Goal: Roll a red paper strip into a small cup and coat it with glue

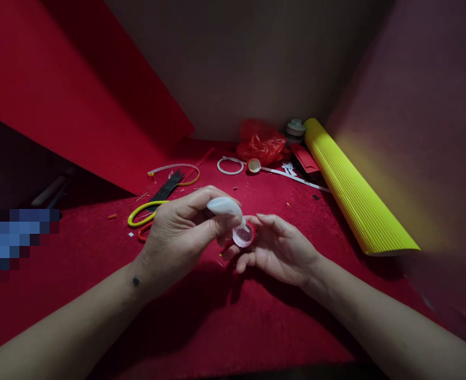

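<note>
My left hand [181,227] is closed round a white squeeze bottle [224,207], which looks like a glue bottle, tilted with its nozzle down. The nozzle tip reaches into the mouth of a small round cup of ridged paper [244,235], red outside and whitish within. Holding that cup is my right hand [278,245], its fingers curled about the far and near sides. Part of the cup's left side is hidden by my left fingers. Both hands are above the red cloth [280,332].
Scissors with yellow [143,212] and red handles lie left of my left hand. Behind are a white strip coil [230,166], a small round cup [253,165] and a red plastic bag [262,145]. A yellow corrugated sheet [352,190] stands right; a large red sheet [90,89] leans left.
</note>
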The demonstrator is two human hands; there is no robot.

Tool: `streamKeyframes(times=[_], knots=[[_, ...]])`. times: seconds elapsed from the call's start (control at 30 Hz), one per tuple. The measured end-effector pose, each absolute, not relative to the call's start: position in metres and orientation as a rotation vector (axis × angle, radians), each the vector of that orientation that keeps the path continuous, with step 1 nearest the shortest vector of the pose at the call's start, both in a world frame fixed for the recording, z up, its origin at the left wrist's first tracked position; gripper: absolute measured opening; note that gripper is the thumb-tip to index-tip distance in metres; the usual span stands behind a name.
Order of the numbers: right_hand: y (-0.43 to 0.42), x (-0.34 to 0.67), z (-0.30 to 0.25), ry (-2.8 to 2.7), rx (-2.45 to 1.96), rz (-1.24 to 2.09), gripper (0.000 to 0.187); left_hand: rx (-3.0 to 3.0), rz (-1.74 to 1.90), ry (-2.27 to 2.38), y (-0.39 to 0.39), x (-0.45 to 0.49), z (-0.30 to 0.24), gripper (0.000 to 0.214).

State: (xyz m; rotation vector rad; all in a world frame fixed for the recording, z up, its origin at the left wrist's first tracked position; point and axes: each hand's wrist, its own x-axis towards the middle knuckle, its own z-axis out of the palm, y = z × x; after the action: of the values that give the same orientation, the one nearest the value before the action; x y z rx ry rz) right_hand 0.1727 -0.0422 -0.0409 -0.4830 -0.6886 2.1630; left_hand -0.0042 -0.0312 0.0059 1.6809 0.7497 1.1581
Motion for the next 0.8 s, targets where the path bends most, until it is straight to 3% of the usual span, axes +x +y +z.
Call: streamKeyframes(times=[0.2,0.8], knots=[[-0.042,0.176,-0.04,-0.725,-0.497,2.174,0.037,1.567,1.145,0.767,-0.024,-0.004,0.005,0.006],[-0.041,0.173,-0.049,-0.622,-0.495,2.317,0.049,1.423,1.088,0.85,-0.019,-0.004,0.007,0.022]])
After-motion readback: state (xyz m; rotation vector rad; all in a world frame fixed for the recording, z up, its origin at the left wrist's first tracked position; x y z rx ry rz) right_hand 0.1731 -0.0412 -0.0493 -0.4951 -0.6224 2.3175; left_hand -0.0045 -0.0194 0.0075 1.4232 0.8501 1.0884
